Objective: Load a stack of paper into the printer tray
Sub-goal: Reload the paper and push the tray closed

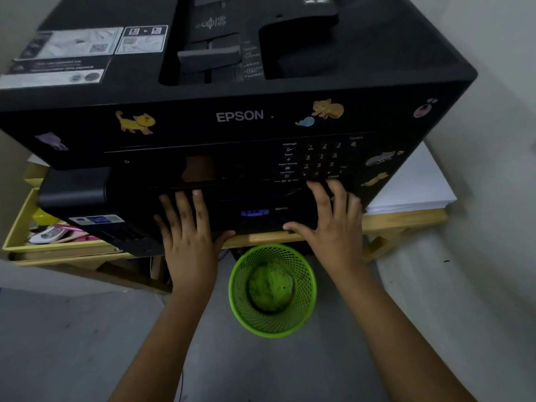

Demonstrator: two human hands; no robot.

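Paper stack point(412, 187), white, lying on the desk point(406, 220) to the right of the black Epson printer point(240, 117), partly hidden behind the printer's right corner; well apart from both hands, nearer the right one. Left hand point(185, 236) laid flat on the lower front of the printer, fingers point(181, 204) spread and pointing up the front panel, thumb tucked toward the lower edge; clamped on nothing. Right hand point(333, 227) likewise flat on the front, just under the number keypad point(319, 159), fingers point(319, 192) slightly spread, thumb reaching left along the lower edge; nothing gripped. Between the two hands, a small blue label point(254, 212) on the printer front. Cat stickers point(136, 121) scattered over the front face. Left of the printer, an open yellow drawer point(17, 227) with pink and white items inside, too blurred to identify. Below the desk edge, on the grey floor point(87, 343), a green mesh wastebasket point(272, 290) standing upright between the two forearms. Tray itself not distinguishable from the dark front panel.
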